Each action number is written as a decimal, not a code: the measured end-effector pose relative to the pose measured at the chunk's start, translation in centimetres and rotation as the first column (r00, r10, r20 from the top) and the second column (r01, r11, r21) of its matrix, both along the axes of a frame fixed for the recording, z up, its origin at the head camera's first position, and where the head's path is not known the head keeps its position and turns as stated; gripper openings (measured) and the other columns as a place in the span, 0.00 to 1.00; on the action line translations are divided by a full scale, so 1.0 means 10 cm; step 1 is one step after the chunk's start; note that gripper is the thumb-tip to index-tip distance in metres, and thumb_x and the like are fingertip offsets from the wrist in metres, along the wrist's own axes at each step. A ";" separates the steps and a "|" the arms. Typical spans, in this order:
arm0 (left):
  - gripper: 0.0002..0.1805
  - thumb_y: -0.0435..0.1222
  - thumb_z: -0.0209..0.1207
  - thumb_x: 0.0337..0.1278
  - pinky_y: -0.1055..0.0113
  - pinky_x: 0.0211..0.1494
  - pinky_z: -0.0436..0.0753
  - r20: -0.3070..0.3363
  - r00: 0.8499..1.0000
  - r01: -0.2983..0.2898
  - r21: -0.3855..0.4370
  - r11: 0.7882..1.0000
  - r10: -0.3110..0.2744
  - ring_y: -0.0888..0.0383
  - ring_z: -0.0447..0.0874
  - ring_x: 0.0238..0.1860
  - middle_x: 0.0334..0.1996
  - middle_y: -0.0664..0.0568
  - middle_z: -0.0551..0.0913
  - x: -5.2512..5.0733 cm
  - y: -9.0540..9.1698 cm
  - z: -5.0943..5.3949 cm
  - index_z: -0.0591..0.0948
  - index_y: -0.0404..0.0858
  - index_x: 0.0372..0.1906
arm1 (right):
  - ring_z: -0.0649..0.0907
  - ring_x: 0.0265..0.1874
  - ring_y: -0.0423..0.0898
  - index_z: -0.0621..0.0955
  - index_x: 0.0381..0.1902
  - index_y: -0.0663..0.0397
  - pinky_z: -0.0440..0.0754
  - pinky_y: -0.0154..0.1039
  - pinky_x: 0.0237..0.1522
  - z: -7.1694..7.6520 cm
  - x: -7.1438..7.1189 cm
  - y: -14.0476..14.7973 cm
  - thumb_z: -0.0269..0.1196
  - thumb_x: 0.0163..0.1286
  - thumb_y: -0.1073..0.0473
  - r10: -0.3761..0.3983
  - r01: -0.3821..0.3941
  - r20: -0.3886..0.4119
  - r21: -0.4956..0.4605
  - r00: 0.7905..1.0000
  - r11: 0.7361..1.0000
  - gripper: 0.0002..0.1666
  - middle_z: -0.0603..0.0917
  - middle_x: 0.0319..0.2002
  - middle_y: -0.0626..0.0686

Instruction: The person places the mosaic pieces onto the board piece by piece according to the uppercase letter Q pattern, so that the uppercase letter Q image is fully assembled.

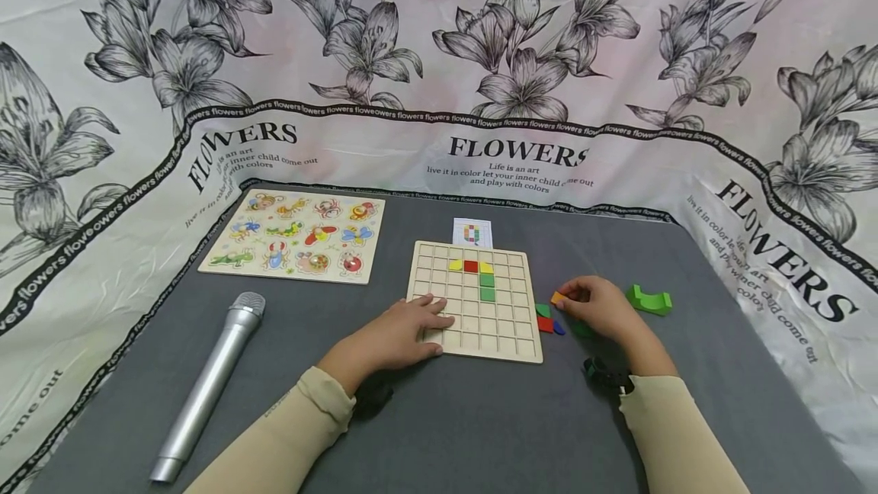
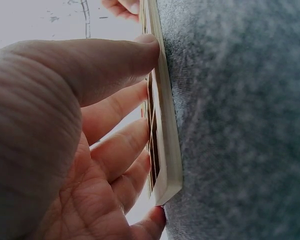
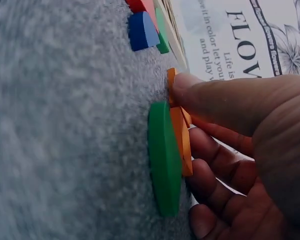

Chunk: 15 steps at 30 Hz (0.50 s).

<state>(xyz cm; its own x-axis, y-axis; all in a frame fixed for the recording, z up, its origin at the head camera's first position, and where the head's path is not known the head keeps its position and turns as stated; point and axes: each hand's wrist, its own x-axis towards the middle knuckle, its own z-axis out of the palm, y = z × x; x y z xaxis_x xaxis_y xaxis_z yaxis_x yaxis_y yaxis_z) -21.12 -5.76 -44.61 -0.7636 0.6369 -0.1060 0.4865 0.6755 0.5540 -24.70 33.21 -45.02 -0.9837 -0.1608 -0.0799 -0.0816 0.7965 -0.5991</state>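
Observation:
My left hand (image 1: 401, 332) rests with spread fingers on the lower left of a wooden grid board (image 1: 473, 345); in the left wrist view the thumb lies on the board's edge (image 2: 169, 150). Yellow, red (image 1: 470, 267) and green (image 1: 487, 293) pieces sit in several upper squares. Right of the board, my right hand (image 1: 604, 312) pinches a small orange piece (image 1: 558, 298) between thumb and finger. Beside it in the right wrist view lie a green piece (image 3: 165, 160) and more orange (image 3: 182, 145). Red (image 1: 545, 325), blue (image 1: 559, 328) and green pieces (image 1: 543, 310) lie against the board's right edge.
A card (image 1: 472, 233) with a coloured pattern lies behind the board. An insect puzzle board (image 1: 291, 235) is at the back left, and a silver microphone (image 1: 209, 387) at the left. A green curved block (image 1: 649, 301) stands right of my right hand.

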 end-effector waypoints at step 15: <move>0.29 0.40 0.70 0.73 0.35 0.88 0.56 -0.011 1.000 0.005 -0.008 1.000 -0.005 0.43 0.57 0.88 0.83 0.47 0.69 -0.01 0.00 -0.01 0.81 0.45 0.76 | 0.84 0.44 0.54 0.86 0.53 0.56 0.82 0.44 0.43 0.21 -0.29 -0.78 0.67 0.81 0.57 -0.071 0.063 -0.081 -0.090 0.994 0.994 0.10 0.89 0.50 0.59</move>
<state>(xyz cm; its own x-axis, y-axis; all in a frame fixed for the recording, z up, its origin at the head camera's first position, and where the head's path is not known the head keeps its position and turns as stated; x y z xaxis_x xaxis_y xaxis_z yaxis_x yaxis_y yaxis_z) -21.27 -5.81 -44.68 -0.7614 0.6402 -0.1021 0.4965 0.6771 0.5432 -27.57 25.45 -42.90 -0.9952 -0.0970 0.0151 -0.0828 0.7470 -0.6596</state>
